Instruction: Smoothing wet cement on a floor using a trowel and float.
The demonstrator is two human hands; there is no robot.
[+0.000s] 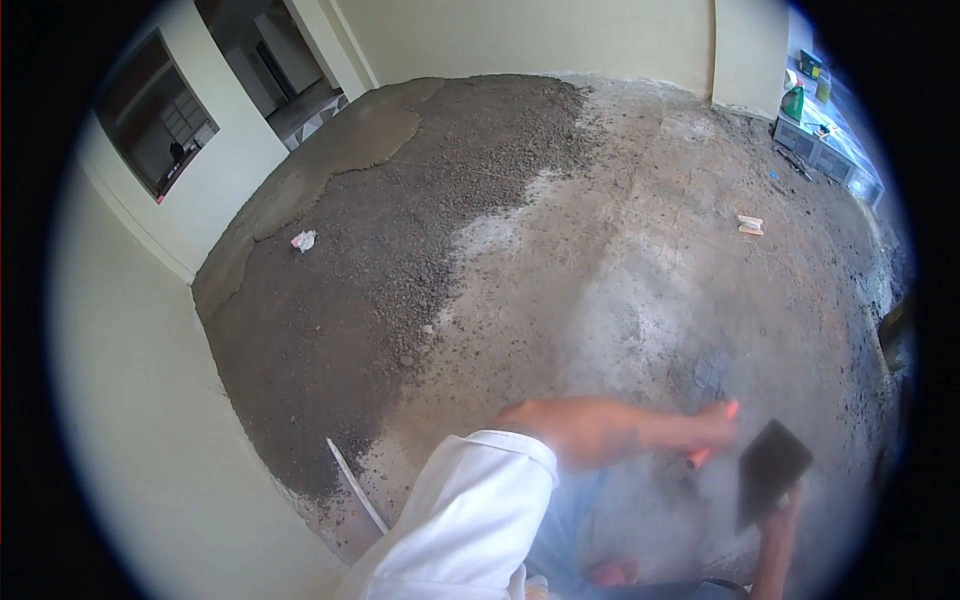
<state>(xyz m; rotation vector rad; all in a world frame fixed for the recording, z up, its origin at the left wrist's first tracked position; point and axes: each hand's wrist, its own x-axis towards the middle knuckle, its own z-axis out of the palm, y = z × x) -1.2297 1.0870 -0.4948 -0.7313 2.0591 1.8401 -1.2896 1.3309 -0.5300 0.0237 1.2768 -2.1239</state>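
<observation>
Two hands work low over the rough concrete floor [600, 280]. The left hand's [715, 425] fingers are clenched around a red-handled tool [700, 457], blurred with motion, its working end hidden. The right hand [785, 515] grasps a dark flat blade [770, 468] from below, tilted up just beside the left hand. Both are over the pale, dusty patch of floor; the darker gravelly part lies well apart to the left.

By my judgement, the step in hand is working the surface at this spot, and a further stroke calls for the blade laid flatter.

Farther out: a white sleeve [470, 510], a white scrap [303, 240], crates [830, 155] by the wall.
</observation>
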